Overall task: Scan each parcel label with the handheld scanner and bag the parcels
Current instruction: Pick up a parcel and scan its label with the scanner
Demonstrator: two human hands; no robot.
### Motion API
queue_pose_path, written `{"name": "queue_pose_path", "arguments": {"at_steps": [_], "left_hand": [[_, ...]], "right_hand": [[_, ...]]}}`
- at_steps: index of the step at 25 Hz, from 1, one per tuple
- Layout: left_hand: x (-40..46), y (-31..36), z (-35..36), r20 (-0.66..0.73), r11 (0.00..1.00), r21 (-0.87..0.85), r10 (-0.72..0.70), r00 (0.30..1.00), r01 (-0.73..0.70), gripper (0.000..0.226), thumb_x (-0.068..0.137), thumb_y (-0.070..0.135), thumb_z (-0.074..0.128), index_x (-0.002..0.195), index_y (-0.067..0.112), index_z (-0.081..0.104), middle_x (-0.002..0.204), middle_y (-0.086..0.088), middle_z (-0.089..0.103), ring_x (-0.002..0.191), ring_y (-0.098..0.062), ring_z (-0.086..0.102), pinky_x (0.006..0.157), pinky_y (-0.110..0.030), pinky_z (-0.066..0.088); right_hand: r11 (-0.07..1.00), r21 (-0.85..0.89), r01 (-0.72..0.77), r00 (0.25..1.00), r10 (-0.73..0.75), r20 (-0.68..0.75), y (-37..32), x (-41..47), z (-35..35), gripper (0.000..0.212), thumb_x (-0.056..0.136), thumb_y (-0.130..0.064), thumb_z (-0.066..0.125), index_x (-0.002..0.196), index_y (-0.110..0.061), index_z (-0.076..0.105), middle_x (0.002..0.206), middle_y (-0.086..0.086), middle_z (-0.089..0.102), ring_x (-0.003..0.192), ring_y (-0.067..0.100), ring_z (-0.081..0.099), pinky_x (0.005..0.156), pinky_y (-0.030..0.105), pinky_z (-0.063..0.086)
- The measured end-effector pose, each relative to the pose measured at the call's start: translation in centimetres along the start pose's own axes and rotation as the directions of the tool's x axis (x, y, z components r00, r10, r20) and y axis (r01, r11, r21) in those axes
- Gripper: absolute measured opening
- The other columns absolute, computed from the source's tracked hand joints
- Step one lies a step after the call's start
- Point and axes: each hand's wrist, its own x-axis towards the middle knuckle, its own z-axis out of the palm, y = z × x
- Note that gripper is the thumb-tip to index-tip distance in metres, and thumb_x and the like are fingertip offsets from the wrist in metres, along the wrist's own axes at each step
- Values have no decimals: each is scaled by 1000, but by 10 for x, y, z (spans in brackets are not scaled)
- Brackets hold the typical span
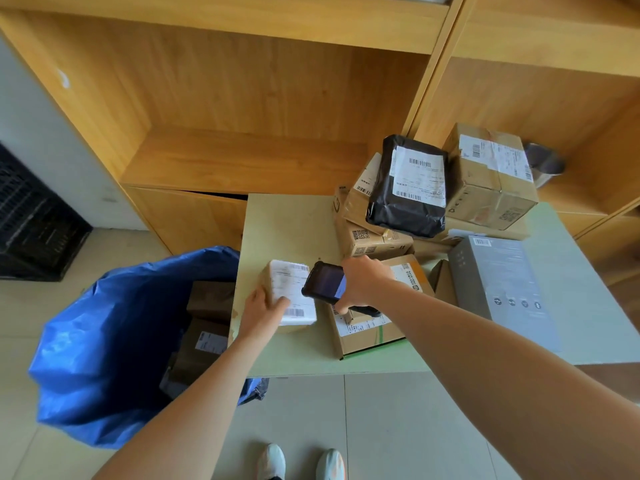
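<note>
Blue bag (104, 341) beside the bench (294, 355) already holds at least two parcels; about seven wait on the bench. The left hand (263, 311) grips one small parcel (289, 292), label up, at the bench's near-left corner, and the right hand (362, 280) grips the single scanner (325, 281) just above it.

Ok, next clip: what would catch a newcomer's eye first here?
The big blue bag gaping left of the table, boxes already inside. Then the right hand aiming the scanner at a small parcel the left hand holds, with more parcels piled behind.
</note>
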Motion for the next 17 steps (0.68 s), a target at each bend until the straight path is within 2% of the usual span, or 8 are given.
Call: {"name": "queue_pose_path", "arguments": {"at_steps": [1,3,6,8,10,11,14,17], "left_hand": [[1,-6,-3,34,999,-43,-11,999,12,62,86,41,56,145,28,39,134,1,58,103,-17,62,79,-32,54],[-2,-16,-7,81,995,-93,-28,996,36,63,89,49,51,148,34,34,137,5,59,114,-19,60,94,-38,49],[-3,-20,-9,59,973,-211,-86,995,96,55,101,46,41,152,26,35,150,-1,48,131,-24,49,105,-38,36],[2,-20,-12,65,941,-289,-163,985,175,65,93,59,34,149,27,41,148,-3,49,134,-27,46,111,-41,33],[10,-28,-14,74,907,-363,-201,977,214,70,79,69,29,132,31,56,133,-2,62,122,-25,56,110,-49,38],[13,-30,-15,76,883,-408,-220,972,232,65,81,67,29,126,31,59,129,-1,64,120,-24,58,109,-50,39],[18,-30,-16,71,830,-486,-277,958,276,56,96,56,33,141,27,50,141,-2,55,130,-25,51,113,-48,36],[19,-27,-18,79,809,-506,-302,950,299,52,100,52,34,141,25,50,142,-3,53,130,-27,50,112,-48,37]], "right_hand": [[999,-35,16,1000,-16,10,-2,-1,-3,58,67,-39,90,104,-15,53,82,-2,56,83,21,62,66,31,53],[988,-141,60,998,-55,42,-7,-2,-9,58,68,-39,92,101,-16,50,82,-3,55,83,21,60,68,30,50],[946,-294,134,989,-108,104,-19,-3,-14,55,68,-35,92,103,-14,55,76,-5,50,85,22,59,76,32,53],[928,-335,165,983,-128,128,-27,-4,-15,52,73,-27,90,111,-12,59,76,-5,47,86,22,58,79,32,51],[919,-347,189,977,-142,156,-34,-5,-16,53,70,-27,91,108,-12,58,77,-4,47,85,22,59,77,32,51],[917,-348,197,975,-145,171,-37,-7,-18,53,68,-29,92,103,-13,56,77,-4,47,85,22,60,76,32,51],[923,-331,197,974,-145,174,-44,-11,-22,52,66,-33,91,95,-14,53,77,-4,49,83,22,60,73,31,50],[934,-305,186,976,-141,164,-50,-13,-25,54,65,-37,92,95,-15,52,77,-4,50,83,21,61,74,32,51]]}}
